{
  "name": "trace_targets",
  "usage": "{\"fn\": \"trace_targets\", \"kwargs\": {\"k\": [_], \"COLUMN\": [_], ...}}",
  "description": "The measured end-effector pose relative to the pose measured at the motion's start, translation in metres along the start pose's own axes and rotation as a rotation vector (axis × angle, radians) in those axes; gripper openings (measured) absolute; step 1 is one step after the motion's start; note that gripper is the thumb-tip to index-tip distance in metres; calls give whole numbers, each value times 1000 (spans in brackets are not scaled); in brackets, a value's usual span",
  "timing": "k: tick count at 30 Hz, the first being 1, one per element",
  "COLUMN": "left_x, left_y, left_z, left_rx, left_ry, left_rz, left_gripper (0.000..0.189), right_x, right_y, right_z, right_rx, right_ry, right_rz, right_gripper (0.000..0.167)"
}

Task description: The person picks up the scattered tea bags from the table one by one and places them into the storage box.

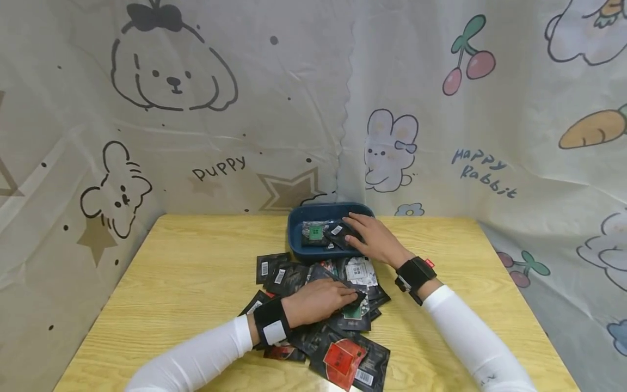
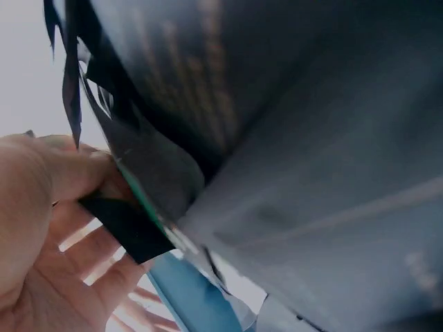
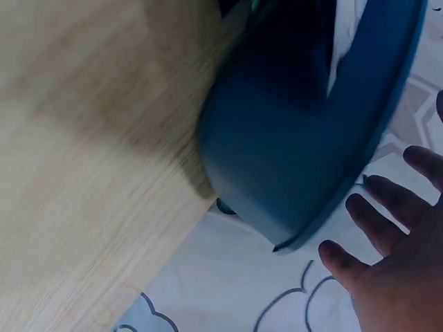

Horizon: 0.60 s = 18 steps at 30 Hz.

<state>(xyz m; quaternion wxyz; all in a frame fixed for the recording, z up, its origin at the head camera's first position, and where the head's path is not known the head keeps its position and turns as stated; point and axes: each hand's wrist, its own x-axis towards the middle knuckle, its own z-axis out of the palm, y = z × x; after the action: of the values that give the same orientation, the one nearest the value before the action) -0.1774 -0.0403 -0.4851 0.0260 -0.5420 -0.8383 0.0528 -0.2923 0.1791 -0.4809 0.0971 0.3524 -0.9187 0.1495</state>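
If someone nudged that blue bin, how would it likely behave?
The blue bin likely feels stiff, since its walls hold their shape. It seems unlikely to tip, being wide and low. Flat packets inside might shift, lying loosely.

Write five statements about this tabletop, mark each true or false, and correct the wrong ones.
1. The left grip pinches a black packet. True.
2. The bin is white. False: it is blue.
3. A green-labelled packet lies in the bin. True.
4. The right grip is at the table's near edge. False: it is at the bin.
5. The packet with the large red label lies inside the bin. False: it lies outside it.
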Motion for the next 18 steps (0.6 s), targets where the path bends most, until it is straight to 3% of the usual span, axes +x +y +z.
{"fn": "trace_targets", "kwargs": {"k": [6,11,14,18], "left_x": [-5,-19,-23,-19], "left_y": [-13,-32,-49,-76], "left_z": [-9,-33,-45,-46], "left_rx": [-100,-194,-190,-156], "left_ry": [164,275,368,454], "left_rz": [-17,-78,-120,-194], "left_gripper": [42,49,49,48], "right_x": [-35,-74,-96,-117], "right_y": [-18,-38,-55,-78], "right_z": [-12,-23,-20,-4], "right_rx": [-39,-42,-24,22], "right_ry": [121,193,111,-101], "right_rz": [-25,-39,-88,-178], "right_gripper": [46,38,43,62]}}
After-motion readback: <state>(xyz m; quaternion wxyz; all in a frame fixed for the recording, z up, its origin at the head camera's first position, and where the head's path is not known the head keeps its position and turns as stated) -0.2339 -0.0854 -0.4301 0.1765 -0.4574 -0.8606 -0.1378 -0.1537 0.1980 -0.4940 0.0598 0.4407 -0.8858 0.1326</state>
